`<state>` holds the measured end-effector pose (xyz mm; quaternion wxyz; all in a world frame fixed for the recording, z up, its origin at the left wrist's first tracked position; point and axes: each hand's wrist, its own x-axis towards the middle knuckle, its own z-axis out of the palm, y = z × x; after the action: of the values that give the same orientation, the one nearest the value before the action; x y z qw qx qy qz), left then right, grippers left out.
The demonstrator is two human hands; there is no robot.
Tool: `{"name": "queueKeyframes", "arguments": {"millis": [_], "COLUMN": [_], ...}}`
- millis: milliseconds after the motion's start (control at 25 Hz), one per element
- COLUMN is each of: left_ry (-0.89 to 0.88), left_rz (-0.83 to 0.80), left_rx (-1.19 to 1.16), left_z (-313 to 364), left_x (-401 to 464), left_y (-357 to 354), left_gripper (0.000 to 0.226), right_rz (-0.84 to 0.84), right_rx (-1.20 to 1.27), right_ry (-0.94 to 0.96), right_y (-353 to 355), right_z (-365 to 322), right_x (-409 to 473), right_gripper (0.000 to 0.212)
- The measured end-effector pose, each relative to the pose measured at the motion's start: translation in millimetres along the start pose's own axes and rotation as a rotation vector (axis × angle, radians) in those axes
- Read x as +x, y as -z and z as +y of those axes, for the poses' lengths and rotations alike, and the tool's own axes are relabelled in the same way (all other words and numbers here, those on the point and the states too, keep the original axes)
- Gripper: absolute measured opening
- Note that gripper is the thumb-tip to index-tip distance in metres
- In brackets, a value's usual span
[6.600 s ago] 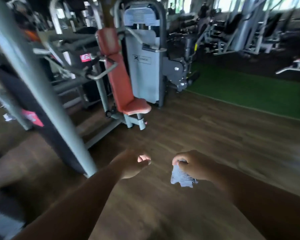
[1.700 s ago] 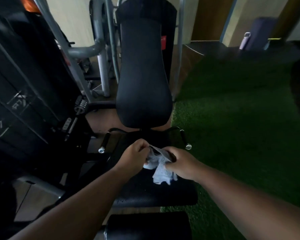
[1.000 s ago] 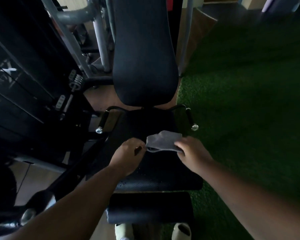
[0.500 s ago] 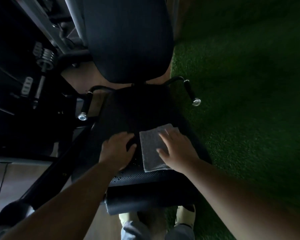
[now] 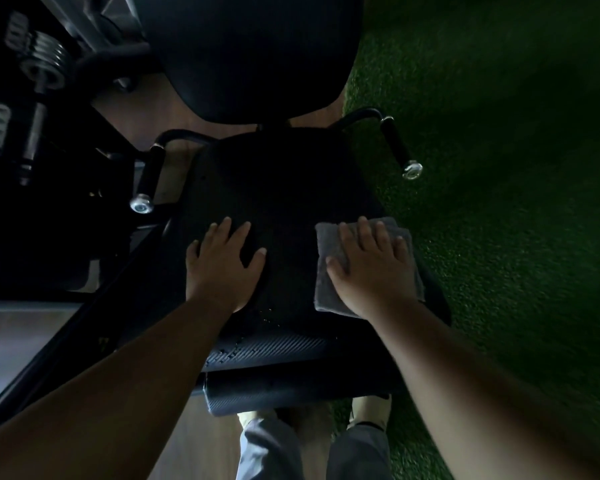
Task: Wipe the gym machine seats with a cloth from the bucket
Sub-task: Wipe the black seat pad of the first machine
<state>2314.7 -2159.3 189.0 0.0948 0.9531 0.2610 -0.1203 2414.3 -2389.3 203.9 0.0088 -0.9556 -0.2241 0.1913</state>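
A black padded machine seat (image 5: 284,188) fills the middle of the head view, with its black backrest (image 5: 253,53) rising behind it. A folded grey cloth (image 5: 326,244) lies flat on the seat's right side. My right hand (image 5: 371,268) presses down on the cloth with straight, spread fingers. My left hand (image 5: 222,265) rests flat on the bare left part of the seat, fingers spread, holding nothing. No bucket is in view.
Two black side handles with metal caps, the left handle (image 5: 146,181) and the right handle (image 5: 400,150), flank the seat. A weight stack and bars (image 5: 32,84) stand at the left. Green turf (image 5: 499,168) covers the floor at the right. A black leg pad (image 5: 264,393) sits below the seat, above my shoes.
The cloth went from bunched between both hands to spread flat on the seat. My right hand slid it from the seat's middle to the right side. My left hand flattened on the seat.
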Motion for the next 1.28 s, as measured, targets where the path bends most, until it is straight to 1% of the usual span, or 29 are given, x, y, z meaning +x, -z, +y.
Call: {"name": "queueKeyframes", "arguments": {"millis": [40,120,200,280,320,400,480,520,560,640,680,760,800,840,920,960,1040,1080,1120,1200,1280], "left_ry": [0.002,0.007,0.009,0.005,0.006,0.012,0.014,0.014,0.013,0.012,0.012,0.010,0.006,0.002,-0.002,-0.002,-0.003,-0.002,0.002,0.008,-0.001], "left_rz": [0.002,0.006,0.007,0.008,0.012,0.024,0.028,0.031,0.036,0.044,0.043,0.037,0.036,0.037,0.051,0.061,0.066,0.060,0.053,0.044,0.033], "left_rx": [-0.001,-0.003,-0.008,-0.017,-0.024,-0.027,-0.033,-0.033,-0.030,-0.031,-0.035,-0.047,-0.053,-0.058,-0.062,-0.064,-0.058,-0.050,-0.045,-0.038,-0.034], "left_z": [0,1,0,0,0,0,0,-1,-1,-1,-1,-2,-2,-2,-2,-1,-1,0,0,0,-2], "left_x": [-1,-1,-1,0,0,0,1,2,2,2,2,1,1,0,-1,-1,0,0,0,2,2], "left_y": [0,1,1,1,0,-2,-4,-5,-5,-5,-4,-3,-2,-2,-2,-2,-3,-3,-3,-3,-1], "left_gripper": [0.074,0.072,0.072,0.074,0.074,0.074,0.073,0.073,0.073,0.072,0.072,0.071,0.071,0.071,0.070,0.070,0.071,0.072,0.072,0.071,0.072], "right_rz": [-0.002,0.003,0.040,0.075,0.080,0.073,0.075,0.064,0.050,0.069,0.078,0.123,0.130,0.142,0.138,0.112,0.080,0.077,0.081,0.085,0.061], "right_rx": [0.016,0.009,-0.027,-0.075,-0.100,-0.094,-0.047,-0.006,0.023,0.045,0.046,0.042,0.039,0.015,-0.018,-0.009,0.046,0.046,0.027,0.017,0.037], "right_ry": [0.006,0.134,0.279,0.321,0.278,0.104,-0.088,-0.131,-0.115,0.039,0.143,0.333,0.368,0.336,0.111,-0.013,-0.166,-0.177,-0.135,0.077,0.315], "right_y": [-1,-7,-13,-13,-12,-4,0,1,1,-8,-14,-23,-23,-21,-9,-3,5,6,5,-3,-11], "right_z": [-15,-30,-9,32,51,65,41,19,-5,-42,-48,-29,-9,14,53,60,46,24,-2,-50,-58], "right_x": [-4,-28,-59,-79,-82,-71,-46,-35,-30,-41,-55,-81,-87,-86,-69,-53,-20,-10,-5,-19,-48], "right_gripper": [0.080,0.075,0.070,0.070,0.070,0.072,0.075,0.075,0.075,0.072,0.071,0.066,0.064,0.064,0.065,0.066,0.068,0.068,0.067,0.065,0.063]}}
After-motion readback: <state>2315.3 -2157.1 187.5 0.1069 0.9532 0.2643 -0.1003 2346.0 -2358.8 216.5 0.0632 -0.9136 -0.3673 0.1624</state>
